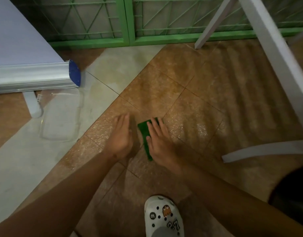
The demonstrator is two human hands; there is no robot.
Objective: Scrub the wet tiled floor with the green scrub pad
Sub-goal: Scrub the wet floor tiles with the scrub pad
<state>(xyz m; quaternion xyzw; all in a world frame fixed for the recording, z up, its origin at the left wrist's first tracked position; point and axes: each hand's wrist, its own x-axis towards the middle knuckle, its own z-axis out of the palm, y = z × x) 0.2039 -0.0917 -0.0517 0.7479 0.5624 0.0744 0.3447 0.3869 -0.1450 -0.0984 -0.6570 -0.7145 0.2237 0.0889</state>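
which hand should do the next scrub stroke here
Right. The right hand already lies flat on the green scrub pad, fingers straight, pressing it to the wet tiled floor. The left hand rests on the floor beside the pad, not touching it, so it would have to take over first.

Single head-worn wide-angle view, looking steeply down and forward, close above the tiled floor (pixel 190 100)

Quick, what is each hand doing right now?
Left hand: open, fingers straight, holding nothing.
Right hand: open, flat fingers pressing the green scrub pad on the floor.
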